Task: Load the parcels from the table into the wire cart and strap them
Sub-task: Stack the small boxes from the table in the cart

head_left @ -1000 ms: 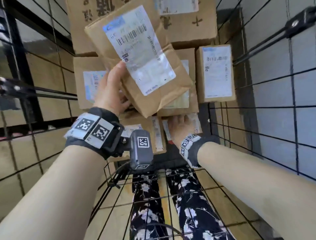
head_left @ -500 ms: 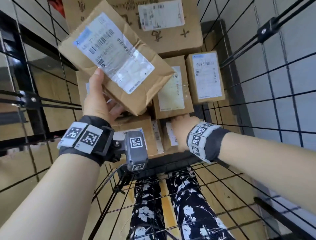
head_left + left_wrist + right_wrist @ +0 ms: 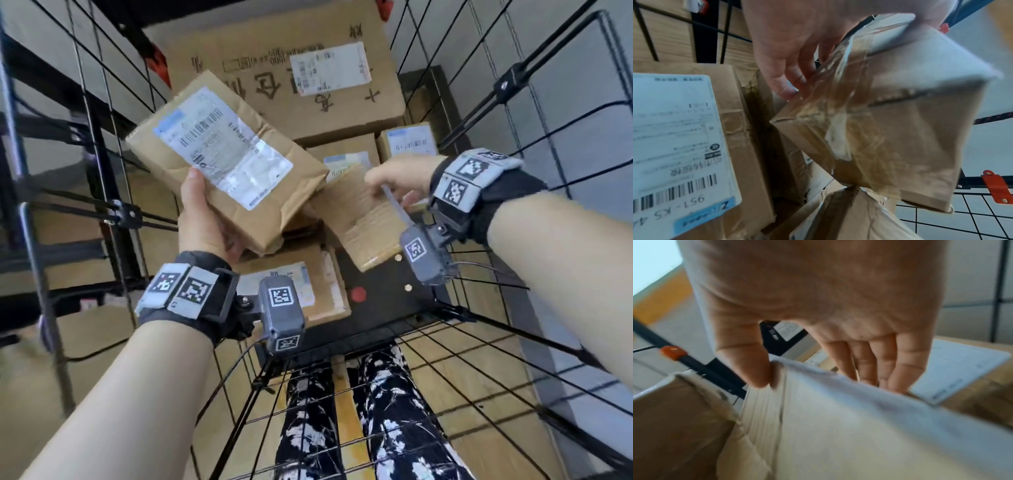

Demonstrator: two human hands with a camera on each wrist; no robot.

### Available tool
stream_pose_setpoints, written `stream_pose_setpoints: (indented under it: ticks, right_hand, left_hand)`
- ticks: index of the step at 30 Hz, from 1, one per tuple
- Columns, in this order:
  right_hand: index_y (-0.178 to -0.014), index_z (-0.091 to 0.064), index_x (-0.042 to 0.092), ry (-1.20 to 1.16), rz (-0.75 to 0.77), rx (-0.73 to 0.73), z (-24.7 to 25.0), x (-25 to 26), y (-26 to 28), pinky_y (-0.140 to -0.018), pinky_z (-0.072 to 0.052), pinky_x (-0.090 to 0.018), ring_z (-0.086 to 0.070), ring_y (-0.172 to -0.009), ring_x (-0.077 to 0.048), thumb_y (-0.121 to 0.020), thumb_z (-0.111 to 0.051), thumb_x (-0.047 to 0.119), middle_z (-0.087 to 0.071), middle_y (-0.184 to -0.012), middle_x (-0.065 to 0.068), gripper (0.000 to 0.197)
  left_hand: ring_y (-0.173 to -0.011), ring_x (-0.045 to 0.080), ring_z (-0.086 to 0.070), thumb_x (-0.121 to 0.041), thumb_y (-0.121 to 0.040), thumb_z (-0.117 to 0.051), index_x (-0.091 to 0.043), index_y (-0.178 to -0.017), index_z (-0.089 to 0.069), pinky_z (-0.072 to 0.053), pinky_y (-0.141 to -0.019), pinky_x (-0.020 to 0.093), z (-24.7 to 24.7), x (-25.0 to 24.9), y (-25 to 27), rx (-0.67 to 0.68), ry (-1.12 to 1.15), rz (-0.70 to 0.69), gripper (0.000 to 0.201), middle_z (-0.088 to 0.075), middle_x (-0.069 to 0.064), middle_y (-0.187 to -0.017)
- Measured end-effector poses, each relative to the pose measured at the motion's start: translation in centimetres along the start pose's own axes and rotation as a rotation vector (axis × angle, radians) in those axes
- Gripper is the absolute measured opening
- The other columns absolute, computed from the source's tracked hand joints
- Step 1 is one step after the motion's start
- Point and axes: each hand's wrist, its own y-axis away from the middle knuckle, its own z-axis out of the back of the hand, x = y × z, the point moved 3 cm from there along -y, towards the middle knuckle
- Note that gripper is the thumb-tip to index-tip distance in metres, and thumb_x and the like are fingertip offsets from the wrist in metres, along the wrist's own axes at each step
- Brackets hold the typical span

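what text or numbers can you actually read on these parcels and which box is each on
"951-K5 4", cut off by the picture's edge: shipping label on the cart parcel in the left wrist view.
Label on the parcel held by the left hand: barcode, print blurred.
Large carton: dark printed characters and a white label, unreadable.
Parcel held by the right hand: no text showing.

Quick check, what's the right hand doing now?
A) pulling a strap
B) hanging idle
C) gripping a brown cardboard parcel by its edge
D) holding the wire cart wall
C: the right hand grips the plain brown cardboard parcel at its upper edge, thumb opposing the fingers.
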Motion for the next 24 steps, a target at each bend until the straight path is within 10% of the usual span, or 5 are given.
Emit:
stream_pose_setpoints:
  ticks: [5, 9, 14, 19, 24]
  right_hand:
    - [-0.082, -0.055, 0.015, -0.348, -0.013, -0.200, -0.1, -1.2, -0.4, -0.078, -0.050, -0.029, -0.058, -0.080, -0.022, -0.080, -0.059, 0.033, -0.059, -0.090, -0.008, 0.019]
    - [-0.109, -0.060, 0.010, -0.395, 0.050, -0.291, 0.4, -0.7, 0.1, -0.103, -0.045, -0.045, -0.058, -0.116, -0.031, -0.058, -0.058, 0.054, -0.061, -0.123, -0.014, 0.067]
    - [-0.147, -0.028, 0.010, -0.088, 0.257, -0.538, 0.8, 2.0, 4.0, -0.108, -0.030, -0.031, -0.034, -0.136, -0.021, -0.088, -0.055, 0.046, -0.030, -0.149, -0.008, 0.075]
    - [-0.151, -0.012, 0.018, -0.157, 0.498, -0.379, -1.4, 5.2, 7.0, -0.111, -0.030, -0.033, -0.030, -0.139, -0.016, -0.081, -0.064, 0.053, -0.025, -0.154, -0.003, 0.094]
    - [-0.149, -0.013, 0.030, -0.126, 0.430, -0.272, -3.0, 5.4, 8.5, -0.112, -0.027, -0.038, -0.024, -0.142, -0.021, -0.059, -0.071, 0.070, -0.015, -0.157, -0.001, 0.115]
  left_hand:
    - [-0.086, 0.017, -0.070, -0.063, -0.084, -0.048, -0.027, -0.094, -0.063, -0.056, -0.082, 0.037, 0.5, 0.3, -0.2, 0.008, 0.027, -0.038, 0.041, -0.074, -0.005, -0.088]
    - [-0.094, 0.019, -0.069, -0.065, -0.083, -0.045, -0.029, -0.102, -0.064, -0.055, -0.087, 0.041, 0.3, 0.4, 0.3, 0.020, -0.011, -0.066, 0.044, -0.073, -0.005, -0.097]
    - [-0.097, 0.027, -0.068, -0.071, -0.049, -0.060, -0.025, -0.118, -0.060, -0.052, -0.086, 0.054, -0.4, 0.6, 1.1, 0.107, -0.184, -0.130, 0.083, -0.071, 0.002, -0.107]
    - [-0.109, 0.021, -0.062, -0.061, -0.052, -0.068, -0.016, -0.134, -0.044, -0.048, -0.096, 0.045, -0.7, -0.5, 3.2, 0.212, -0.464, -0.314, 0.097, -0.062, 0.003, -0.122]
    - [-0.107, 0.010, -0.053, -0.032, -0.067, -0.083, -0.011, -0.140, -0.025, -0.042, -0.086, 0.020, -0.3, 0.1, 5.4, 0.222, -0.778, -0.505, 0.095, -0.050, -0.002, -0.122]
